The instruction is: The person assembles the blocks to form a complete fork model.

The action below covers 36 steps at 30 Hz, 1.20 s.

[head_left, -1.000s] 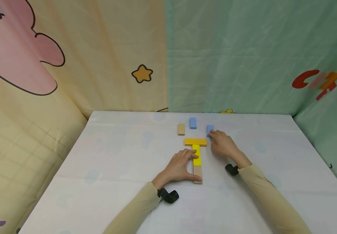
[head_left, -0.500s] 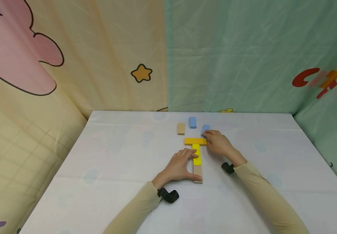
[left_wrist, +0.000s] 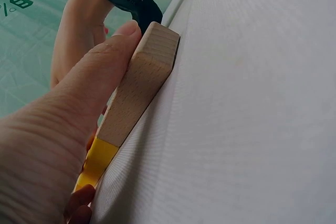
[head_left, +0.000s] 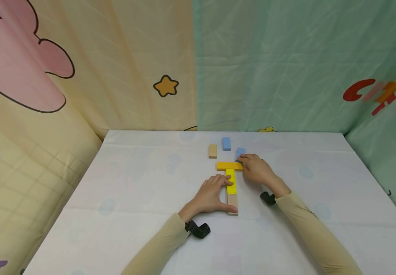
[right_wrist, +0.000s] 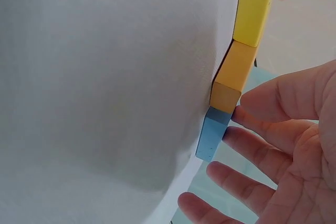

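Wooden blocks lie flat in a T. A plain wood block (head_left: pixel 232 200) and a yellow block (head_left: pixel 231 187) form the stem, and an orange block (head_left: pixel 223 166) crosses its far end. My left hand (head_left: pixel 209 194) rests over the stem, thumb on the plain block and fingertips on the yellow one. At the orange block's right end, a tilted blue block (head_left: pixel 240 151) lies just behind it. My right hand (head_left: pixel 257 170) touches that blue block with its fingertips. In the right wrist view, the thumb is by the end of the orange block (right_wrist: pixel 236 72) and the blue block (right_wrist: pixel 212 135) meets it.
Behind the T lie a second blue block (head_left: pixel 227 144) and a tan block (head_left: pixel 213 151), apart from each other. A white cloth covers the table (head_left: pixel 132 179). Patterned curtains (head_left: pixel 270 68) stand along its back and sides.
My right hand has slid the nearer blue block leftward to the orange block's right end, turning it slightly. The left hand has stayed in place.
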Available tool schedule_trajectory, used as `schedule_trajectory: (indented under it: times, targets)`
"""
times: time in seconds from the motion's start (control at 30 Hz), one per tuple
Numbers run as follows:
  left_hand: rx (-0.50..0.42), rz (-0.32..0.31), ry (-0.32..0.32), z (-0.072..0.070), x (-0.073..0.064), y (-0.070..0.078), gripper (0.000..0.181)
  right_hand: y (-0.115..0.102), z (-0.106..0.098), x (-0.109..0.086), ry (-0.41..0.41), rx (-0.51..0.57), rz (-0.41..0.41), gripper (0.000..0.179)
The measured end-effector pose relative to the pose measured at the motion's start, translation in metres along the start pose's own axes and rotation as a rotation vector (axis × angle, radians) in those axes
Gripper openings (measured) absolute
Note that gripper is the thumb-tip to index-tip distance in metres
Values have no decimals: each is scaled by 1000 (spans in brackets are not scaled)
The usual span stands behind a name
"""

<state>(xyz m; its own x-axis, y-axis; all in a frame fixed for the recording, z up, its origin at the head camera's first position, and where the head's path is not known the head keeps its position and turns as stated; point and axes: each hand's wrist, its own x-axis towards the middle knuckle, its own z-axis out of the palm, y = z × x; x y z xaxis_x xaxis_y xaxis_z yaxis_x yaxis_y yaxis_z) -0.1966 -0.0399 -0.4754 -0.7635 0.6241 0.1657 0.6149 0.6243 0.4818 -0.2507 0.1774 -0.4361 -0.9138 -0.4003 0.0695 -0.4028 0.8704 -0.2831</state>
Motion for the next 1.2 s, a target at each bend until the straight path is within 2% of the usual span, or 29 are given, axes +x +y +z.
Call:
schedule_trajectory:
  times: [1.2]
  targets:
    - [10,12,1,-1,0,1,83,-2,2,-5,21,-39,-32,40]
